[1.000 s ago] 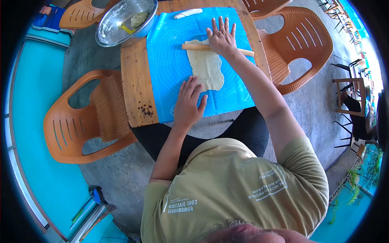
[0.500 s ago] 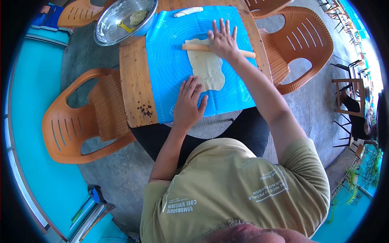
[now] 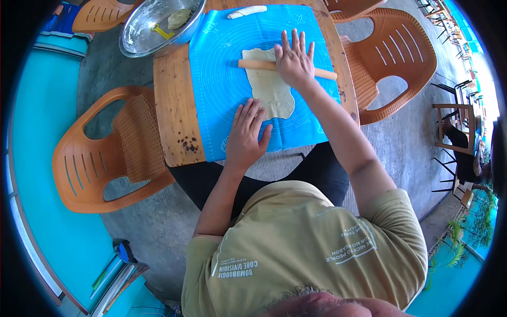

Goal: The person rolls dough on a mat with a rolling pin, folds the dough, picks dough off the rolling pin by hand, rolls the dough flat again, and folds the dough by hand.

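Note:
A flat sheet of pale dough (image 3: 269, 95) lies on a blue mat (image 3: 216, 90) with printed circles. Across its upper part rests a wooden rolling pin (image 3: 256, 64). My right hand (image 3: 296, 62) lies open on top of the pin, fingers spread and pointing away from me, its palm hiding the pin's middle. At the dough's lower left edge my left hand (image 3: 247, 134) rests flat, fingertips on the dough and mat. A rolled white piece of dough (image 3: 247, 12) lies at the mat's far edge.
On the wooden table (image 3: 171, 105), a metal bowl (image 3: 138, 39) holding dough and a yellow tool (image 3: 162, 32) stands at the far left. Orange chairs flank the table at left (image 3: 92, 164) and right (image 3: 393, 53). Part of another person (image 3: 465, 158) shows far right.
My right hand has moved slightly towards me and to the right on the rolling pin. The mat and bowl have shifted slightly in view. My left hand has stayed at the dough's edge.

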{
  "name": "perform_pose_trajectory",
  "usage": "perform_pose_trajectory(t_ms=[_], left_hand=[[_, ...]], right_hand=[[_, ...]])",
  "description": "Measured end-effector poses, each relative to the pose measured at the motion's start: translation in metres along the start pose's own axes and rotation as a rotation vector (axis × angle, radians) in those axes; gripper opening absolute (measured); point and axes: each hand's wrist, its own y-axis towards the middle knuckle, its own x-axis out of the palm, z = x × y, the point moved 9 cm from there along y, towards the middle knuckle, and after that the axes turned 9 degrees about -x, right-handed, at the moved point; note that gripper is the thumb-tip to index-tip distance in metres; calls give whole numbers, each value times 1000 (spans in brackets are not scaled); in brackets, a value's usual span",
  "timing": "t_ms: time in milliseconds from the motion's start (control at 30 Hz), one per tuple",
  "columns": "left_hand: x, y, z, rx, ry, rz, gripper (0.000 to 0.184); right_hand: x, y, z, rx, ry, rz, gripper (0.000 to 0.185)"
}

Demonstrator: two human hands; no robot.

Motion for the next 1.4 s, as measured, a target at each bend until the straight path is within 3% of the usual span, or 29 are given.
perform_pose_trajectory(t_ms=[133,200,233,400,500,600,633,667,733,833,1067,1267,1400], left_hand=[[2,-2,-1,2,34,-1,41],[5,-2,-1,8,63,-8,40],[4,-1,-1,5,66,-2,40],[5,-1,-4,-11,41,8,40],[4,-1,-6,-4,29,16,38],[-1,-1,-5,-22,-4,27,37],[-1,-2,-6,-26,-8,30,37],[-2,-1,-6,-25,-26,38,37],[-3,-1,-5,-27,-48,52,37],[-4,-1,-5,-36,-48,49,38],[-3,-3,-2,3,-7,67,40],[-3,-4,0,23,1,63,38],[-7,-3,6,44,29,72,36]], right_hand=[[18,65,44,99,-46,38,67],[14,95,53,36,-188,166,68],[4,100,47,2,-360,301,60],[-25,108,55,-9,-143,539,41],[-29,111,72,200,381,329,47],[-52,96,44,82,458,177,44],[-58,81,37,-13,403,282,26],[-56,63,39,-18,399,280,26],[-56,27,18,-304,254,169,29],[-54,-3,23,-400,236,121,34],[-42,8,40,-390,193,85,36],[-80,-14,19,-311,345,198,33],[-94,-55,-32,-452,280,98,33]])
